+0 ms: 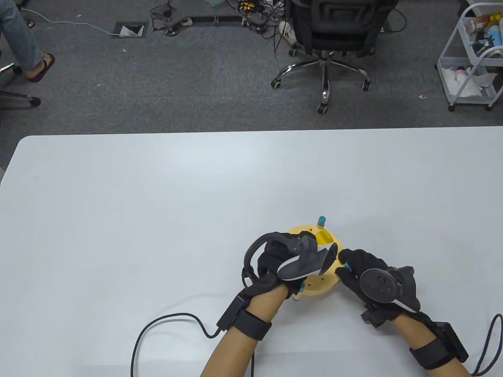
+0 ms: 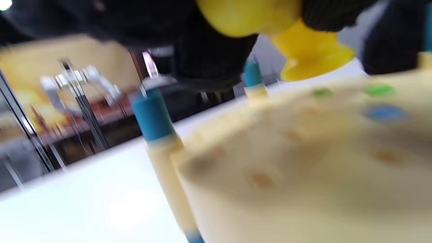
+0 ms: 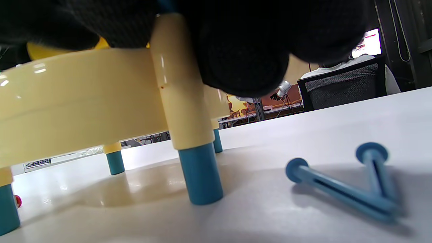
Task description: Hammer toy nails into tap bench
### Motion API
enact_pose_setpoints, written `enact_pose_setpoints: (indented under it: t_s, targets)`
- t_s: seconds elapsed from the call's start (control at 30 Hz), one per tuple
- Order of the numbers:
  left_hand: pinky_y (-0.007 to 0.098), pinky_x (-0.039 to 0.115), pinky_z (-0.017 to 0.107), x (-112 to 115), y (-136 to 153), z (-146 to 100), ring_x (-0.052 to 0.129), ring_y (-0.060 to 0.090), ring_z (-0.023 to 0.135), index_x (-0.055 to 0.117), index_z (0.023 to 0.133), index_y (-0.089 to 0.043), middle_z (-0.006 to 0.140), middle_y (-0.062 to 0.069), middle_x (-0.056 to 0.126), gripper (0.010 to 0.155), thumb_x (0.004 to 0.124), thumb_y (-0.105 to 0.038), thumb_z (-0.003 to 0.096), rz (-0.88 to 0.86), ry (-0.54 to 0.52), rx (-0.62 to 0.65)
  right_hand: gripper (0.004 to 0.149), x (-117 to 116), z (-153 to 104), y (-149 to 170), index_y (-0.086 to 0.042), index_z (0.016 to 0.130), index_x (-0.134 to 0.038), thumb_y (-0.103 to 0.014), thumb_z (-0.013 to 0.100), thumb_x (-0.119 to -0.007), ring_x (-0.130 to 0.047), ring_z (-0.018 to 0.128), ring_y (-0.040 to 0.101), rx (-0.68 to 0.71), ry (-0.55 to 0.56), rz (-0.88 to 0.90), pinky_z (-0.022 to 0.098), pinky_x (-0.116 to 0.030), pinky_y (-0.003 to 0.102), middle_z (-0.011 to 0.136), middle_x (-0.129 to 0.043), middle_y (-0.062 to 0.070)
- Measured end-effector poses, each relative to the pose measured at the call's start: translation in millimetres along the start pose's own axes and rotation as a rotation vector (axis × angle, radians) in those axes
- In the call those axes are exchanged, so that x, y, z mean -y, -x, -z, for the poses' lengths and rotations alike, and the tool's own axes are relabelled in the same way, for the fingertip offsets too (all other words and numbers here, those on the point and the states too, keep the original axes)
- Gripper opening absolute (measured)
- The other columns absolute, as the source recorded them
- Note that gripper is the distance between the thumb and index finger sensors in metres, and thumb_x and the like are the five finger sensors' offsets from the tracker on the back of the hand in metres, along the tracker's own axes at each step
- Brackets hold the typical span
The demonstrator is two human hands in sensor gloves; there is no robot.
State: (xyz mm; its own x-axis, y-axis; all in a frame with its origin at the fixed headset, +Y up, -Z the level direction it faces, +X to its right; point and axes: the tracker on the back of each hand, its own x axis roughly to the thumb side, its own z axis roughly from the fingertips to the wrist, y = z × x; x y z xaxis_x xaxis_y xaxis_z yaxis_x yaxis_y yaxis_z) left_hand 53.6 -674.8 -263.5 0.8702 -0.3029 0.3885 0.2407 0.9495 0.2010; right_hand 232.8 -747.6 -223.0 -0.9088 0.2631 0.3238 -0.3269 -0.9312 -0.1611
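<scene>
The round cream tap bench [image 1: 320, 284] stands on blue-tipped legs near the table's front edge. My left hand [image 1: 289, 261] is over its top and grips a yellow toy hammer [image 1: 324, 236]. In the blurred left wrist view the hammer head [image 2: 303, 47] hangs just above the bench top [image 2: 303, 162]. Green [image 2: 378, 89] and blue [image 2: 384, 113] nail heads sit flush in that top. My right hand [image 1: 353, 267] holds the bench at its right edge. In the right wrist view its fingers [image 3: 243, 50] wrap the top of a leg [image 3: 185, 111]. Two blue toy nails [image 3: 337, 192] lie on the table beside the bench.
The white table [image 1: 157, 216] stretches far to the left and back. A black cable [image 1: 169, 320] runs from my left wrist across the table's front. An office chair [image 1: 326, 47] and a white cart [image 1: 471, 59] stand on the floor beyond the far edge.
</scene>
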Motion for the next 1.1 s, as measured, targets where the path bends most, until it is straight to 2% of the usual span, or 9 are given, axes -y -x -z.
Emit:
enact_pose_setpoints:
  t_s: [0.07,0.13,0.17,0.23,0.33,0.43,0.6,0.83,1.1]
  targets:
    - [0.044,0.08,0.024,0,-3,1,0.09,0.021,0.016,0.07,0.092,-0.02,0.05,0.011,0.101,0.066,0.071,-0.052,0.0345,-0.048,-0.04,0.001,0.054,0,0,0,-0.018,0.088,-0.068,-0.048,0.043,-0.066,-0.096,0.047,0.019,0.0,0.0,0.001,0.038,-0.083,0.037,0.074,-0.086,0.013]
    - [0.045,0.08,0.026,15,-13,8,0.091,0.021,0.018,0.065,0.093,-0.019,0.053,0.011,0.099,0.065,0.068,-0.052,0.0363,0.028,0.21,0.053,0.054,0,0,0,-0.018,0.088,-0.068,-0.048,0.043,-0.066,-0.096,0.047,0.019,0.001,-0.001,-0.002,0.038,-0.083,0.037,0.074,-0.086,0.013]
    - [0.039,0.081,0.029,11,-13,5,0.091,0.015,0.021,0.058,0.094,-0.025,0.057,0.003,0.096,0.065,0.061,-0.056,0.0363,0.091,0.214,0.024,0.054,0,0,0,-0.018,0.088,-0.068,-0.047,0.043,-0.066,-0.096,0.047,0.019,0.001,-0.002,-0.002,0.038,-0.083,0.037,0.074,-0.086,0.013]
    - [0.042,0.082,0.024,9,-11,6,0.091,0.018,0.016,0.069,0.091,-0.022,0.05,0.008,0.101,0.065,0.068,-0.054,0.0345,-0.011,0.052,0.016,0.054,0,0,0,-0.018,0.088,-0.068,-0.048,0.043,-0.066,-0.096,0.047,0.019,0.002,-0.002,-0.002,0.038,-0.083,0.037,0.074,-0.086,0.013]
    - [0.043,0.079,0.028,10,-8,7,0.09,0.02,0.02,0.064,0.093,-0.02,0.054,0.01,0.097,0.065,0.067,-0.053,0.0369,-0.1,0.254,0.062,0.054,0,0,0,-0.018,0.089,-0.068,-0.048,0.043,-0.066,-0.096,0.047,0.019,0.001,-0.004,0.001,0.038,-0.083,0.037,0.074,-0.086,0.013]
    - [0.042,0.081,0.024,-1,4,-3,0.091,0.018,0.017,0.067,0.092,-0.02,0.051,0.008,0.099,0.066,0.067,-0.054,0.0357,-0.109,0.055,-0.005,0.055,2,2,2,-0.02,0.09,-0.066,-0.049,0.044,-0.065,-0.096,0.049,0.019,0.005,-0.046,0.008,0.039,-0.083,0.037,0.075,-0.086,0.012]
    - [0.042,0.081,0.025,-3,43,-42,0.091,0.018,0.018,0.067,0.093,-0.02,0.052,0.008,0.099,0.066,0.067,-0.055,0.0368,-0.325,-0.032,-0.062,0.07,23,0,29,-0.018,0.097,-0.063,-0.058,0.041,-0.062,-0.095,0.053,0.021,-0.04,-0.063,0.146,0.042,-0.082,0.038,0.08,-0.084,0.014]
    - [0.042,0.081,0.025,44,111,-95,0.092,0.018,0.018,0.067,0.093,-0.019,0.052,0.009,0.099,0.066,0.068,-0.054,0.0374,-0.503,0.002,-0.219,0.053,29,-3,72,-0.017,0.09,-0.072,-0.045,0.045,-0.067,-0.097,0.046,0.021,-0.265,-0.081,0.102,0.038,-0.082,0.038,0.074,-0.088,0.013]
    - [0.042,0.08,0.024,66,132,-102,0.091,0.019,0.018,0.067,0.093,-0.018,0.052,0.01,0.099,0.066,0.068,-0.054,0.0376,-0.58,0.062,-0.29,0.049,-7,8,55,-0.018,0.085,-0.076,-0.044,0.043,-0.073,-0.098,0.04,0.017,-0.344,-0.247,-0.218,0.034,-0.084,0.035,0.067,-0.092,0.008]
